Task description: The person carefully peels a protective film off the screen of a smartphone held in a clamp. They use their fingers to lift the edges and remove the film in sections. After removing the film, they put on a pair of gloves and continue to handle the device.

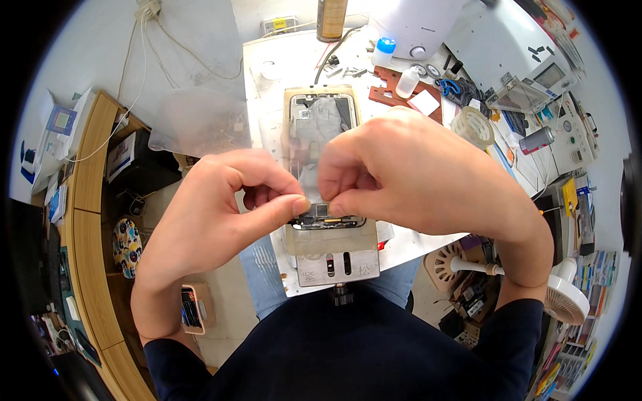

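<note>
An opened phone part [341,105], dark-rimmed with a grey sheet inside its frame, lies lengthwise on a beige pad [334,244]. Beneath the pad is a metal fixture [307,264] with slots and a black knob [342,295] at its near end. My left hand [214,207] is closed, thumb and index finger pinched at the phone part's lower end. Opposite it, my right hand [401,177] is pinched too, its fingertips just right of a small dark square piece [321,209] that shows between the hands. Whatever the fingertips grip is too small to make out.
A white-topped table [267,100] carries the fixture. At its far right are a small white bottle [407,81], a blue-capped bottle [384,50], a brown tray [388,93] and a tape roll [473,127]. A black cable [328,60] runs behind the pad. A white fan [567,297] stands right.
</note>
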`<control>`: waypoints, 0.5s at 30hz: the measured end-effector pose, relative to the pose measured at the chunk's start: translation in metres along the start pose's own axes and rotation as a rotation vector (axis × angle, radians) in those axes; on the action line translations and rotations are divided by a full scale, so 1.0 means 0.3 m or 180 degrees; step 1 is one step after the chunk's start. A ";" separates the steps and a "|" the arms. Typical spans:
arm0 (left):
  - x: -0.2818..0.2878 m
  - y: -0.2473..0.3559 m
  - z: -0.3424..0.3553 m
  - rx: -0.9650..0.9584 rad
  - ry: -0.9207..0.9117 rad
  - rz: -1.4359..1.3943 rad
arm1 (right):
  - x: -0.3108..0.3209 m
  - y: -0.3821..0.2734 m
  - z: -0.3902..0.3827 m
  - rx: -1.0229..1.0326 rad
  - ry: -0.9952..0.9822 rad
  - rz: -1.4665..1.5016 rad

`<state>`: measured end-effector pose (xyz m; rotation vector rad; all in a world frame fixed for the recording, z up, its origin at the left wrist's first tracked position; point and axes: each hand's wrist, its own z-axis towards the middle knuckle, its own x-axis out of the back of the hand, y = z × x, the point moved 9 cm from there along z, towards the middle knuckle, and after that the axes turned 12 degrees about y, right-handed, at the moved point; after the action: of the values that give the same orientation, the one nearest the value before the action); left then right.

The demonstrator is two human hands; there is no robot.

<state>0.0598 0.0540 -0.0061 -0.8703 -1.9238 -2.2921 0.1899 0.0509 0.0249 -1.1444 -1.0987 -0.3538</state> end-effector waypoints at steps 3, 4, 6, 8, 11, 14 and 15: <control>-0.004 0.004 0.003 -0.0003 -0.0029 -0.0015 | 0.004 0.000 -0.003 -0.0028 0.0007 0.0008; -0.004 0.005 0.003 -0.0001 -0.0035 0.0000 | 0.005 0.001 -0.003 -0.0050 -0.0007 0.0014; -0.004 0.006 0.004 0.0001 -0.0042 0.0029 | 0.004 0.003 -0.002 -0.0086 -0.0037 0.0042; -0.004 0.006 0.004 0.0004 -0.0038 0.0055 | 0.002 0.005 -0.002 -0.0108 -0.0072 0.0086; -0.010 -0.007 0.004 0.0154 -0.0117 -0.0094 | 0.000 0.009 0.000 -0.0147 -0.0133 0.0067; -0.007 -0.032 0.006 0.0372 -0.0173 -0.0332 | 0.000 0.016 0.000 -0.0237 -0.0148 0.0141; -0.007 -0.023 0.006 0.0338 -0.0191 -0.0283 | -0.001 0.017 0.000 -0.0249 -0.0155 0.0151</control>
<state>0.0599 0.0566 -0.0131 -0.8691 -2.1285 -2.2101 0.1934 0.0531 0.0220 -1.2520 -1.1065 -0.3358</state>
